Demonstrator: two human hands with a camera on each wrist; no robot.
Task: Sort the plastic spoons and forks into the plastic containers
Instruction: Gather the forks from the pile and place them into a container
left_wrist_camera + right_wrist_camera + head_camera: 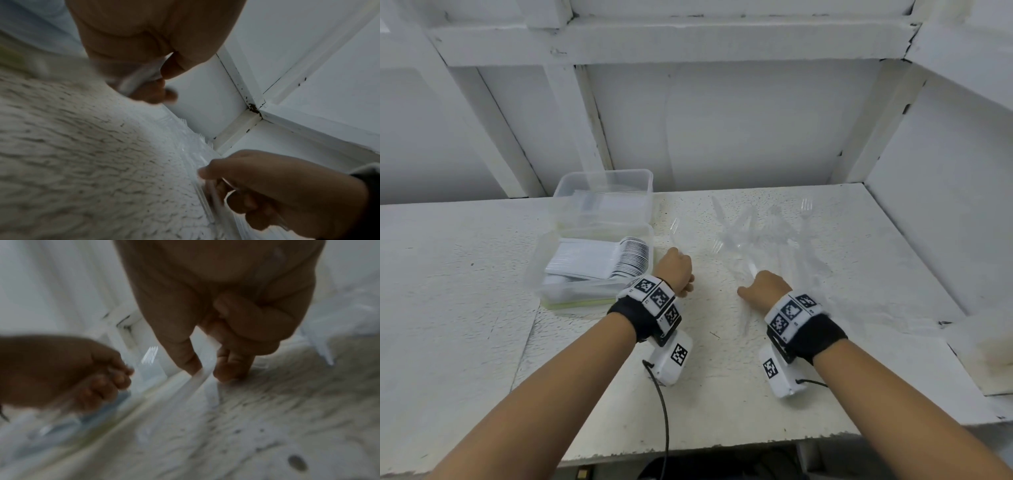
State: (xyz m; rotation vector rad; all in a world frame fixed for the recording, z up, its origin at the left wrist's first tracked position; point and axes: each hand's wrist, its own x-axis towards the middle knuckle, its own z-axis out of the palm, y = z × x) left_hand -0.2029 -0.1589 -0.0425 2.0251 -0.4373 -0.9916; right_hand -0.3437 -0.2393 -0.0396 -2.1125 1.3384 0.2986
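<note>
My left hand [675, 270] grips one clear fork [674, 229] beside the near container [544, 294]; my right hand [765, 287] pinches another from the pile [767, 236], so plenty remains right of that container.

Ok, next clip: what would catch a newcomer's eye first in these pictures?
Probably the two hands at the middle of the white table, each wearing a wristband of black-and-white markers: the left hand grips a clear utensil, and the right hand pinches another at the near edge of the clear cutlery pile. Next, the two clear containers at the left, one behind the other, the near one stacked with cutlery.
</note>
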